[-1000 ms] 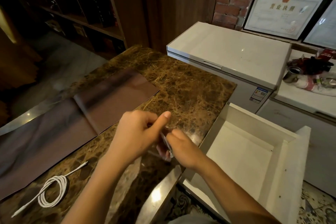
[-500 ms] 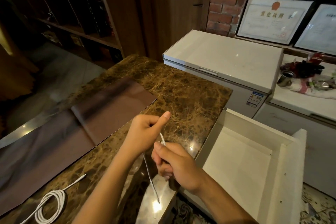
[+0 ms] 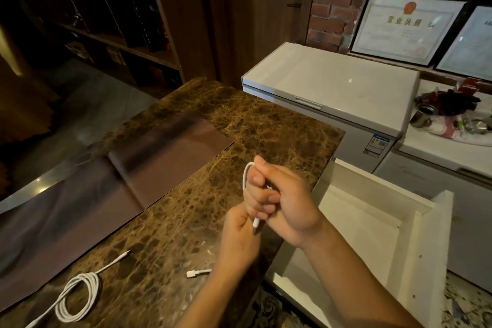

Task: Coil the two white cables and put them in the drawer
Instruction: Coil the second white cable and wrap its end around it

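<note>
My right hand is clenched round the cable loop, left hand pinching its plug to feed turns; the other cable lies coiled near the counter's near-left edge, the drawer open.

Dim, warm light fills the room. Dark wooden shelving lines the upper left of the frame, above a grey tiled floor. A brown marble desk fills the centre. Behind it stands a white chest freezer against a red brick wall. Framed certificates lean at upper right.
</note>
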### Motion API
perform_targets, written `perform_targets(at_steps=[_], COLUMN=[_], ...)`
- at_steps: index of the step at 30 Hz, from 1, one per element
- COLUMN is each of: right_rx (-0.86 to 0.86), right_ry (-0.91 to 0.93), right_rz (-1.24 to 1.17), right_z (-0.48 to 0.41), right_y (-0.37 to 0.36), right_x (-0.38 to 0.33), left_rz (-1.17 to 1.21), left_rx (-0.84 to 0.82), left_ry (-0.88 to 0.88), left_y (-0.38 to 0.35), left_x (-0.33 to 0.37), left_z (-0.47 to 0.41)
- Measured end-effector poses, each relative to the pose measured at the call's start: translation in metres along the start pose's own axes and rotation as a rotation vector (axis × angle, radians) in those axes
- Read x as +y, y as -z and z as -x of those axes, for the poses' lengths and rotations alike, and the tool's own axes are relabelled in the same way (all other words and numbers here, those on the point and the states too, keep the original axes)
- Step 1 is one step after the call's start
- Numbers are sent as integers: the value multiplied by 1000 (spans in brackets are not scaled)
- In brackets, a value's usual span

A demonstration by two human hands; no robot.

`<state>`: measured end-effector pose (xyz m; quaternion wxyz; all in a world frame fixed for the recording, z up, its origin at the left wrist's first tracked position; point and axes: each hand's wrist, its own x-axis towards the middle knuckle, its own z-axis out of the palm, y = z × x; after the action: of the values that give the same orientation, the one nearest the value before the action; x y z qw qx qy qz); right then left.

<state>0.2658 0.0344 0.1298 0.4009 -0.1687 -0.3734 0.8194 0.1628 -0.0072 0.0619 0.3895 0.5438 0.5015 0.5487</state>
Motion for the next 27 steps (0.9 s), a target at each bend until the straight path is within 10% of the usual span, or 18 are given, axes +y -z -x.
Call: perform_targets(at_steps=[13, 27], right_rx=[192, 183], right_ry=[10, -94], right_rz=[116, 617], right_z=[-16, -13], right_y=[26, 36], right_x=[0, 28], left_rz=[-252, -725], left_rx=[-196, -301], left_ry=[236, 102], left_y=[8, 36], left_x=[25, 52], left_z=[21, 4])
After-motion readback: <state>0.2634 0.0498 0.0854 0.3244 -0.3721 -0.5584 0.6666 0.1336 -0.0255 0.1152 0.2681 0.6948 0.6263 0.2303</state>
